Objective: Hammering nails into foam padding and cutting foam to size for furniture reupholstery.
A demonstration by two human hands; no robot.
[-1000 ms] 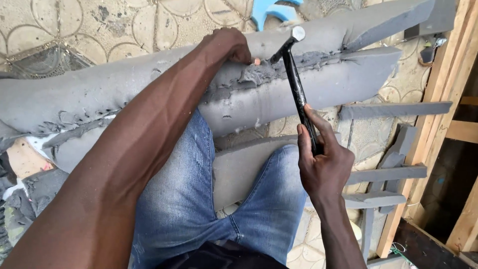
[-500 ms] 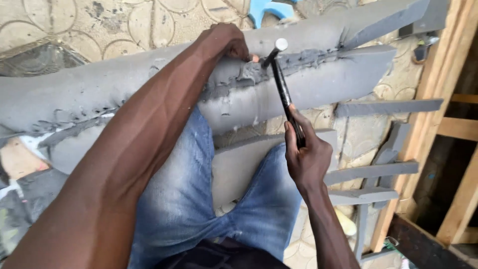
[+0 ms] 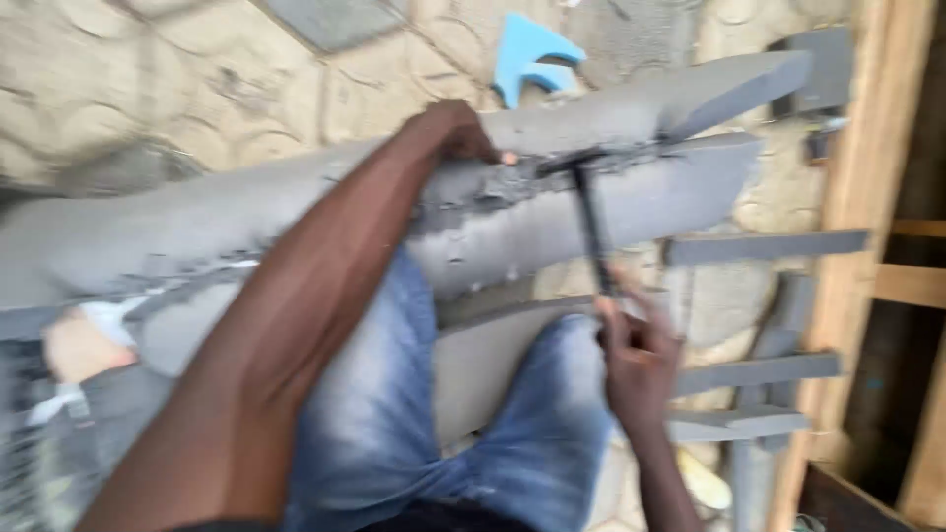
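Head view: a hammer [image 3: 589, 222] was held with its head at the seam of a grey padded piece [image 3: 552, 212] laid across the lap.

The left hand [image 3: 455, 133], in the upper middle of the frame, was pressed onto the top of the grey padded piece with its fingers curled down beside the seam; whether anything small was pinched between them could not be told, as the frame was blurred. The right hand [image 3: 636, 355], at lower right, was closed around the handle of the hammer, whose head lay at the ragged seam just right of the left hand. The seam toward the left of the frame appeared already drawn and fastened, so that stretch was judged done; the flat end at upper right was judged still to be worked. Grey wooden slats [image 3: 764, 246] were seen at the right, and a blue foam scrap [image 3: 527, 59] on the floor at the top.
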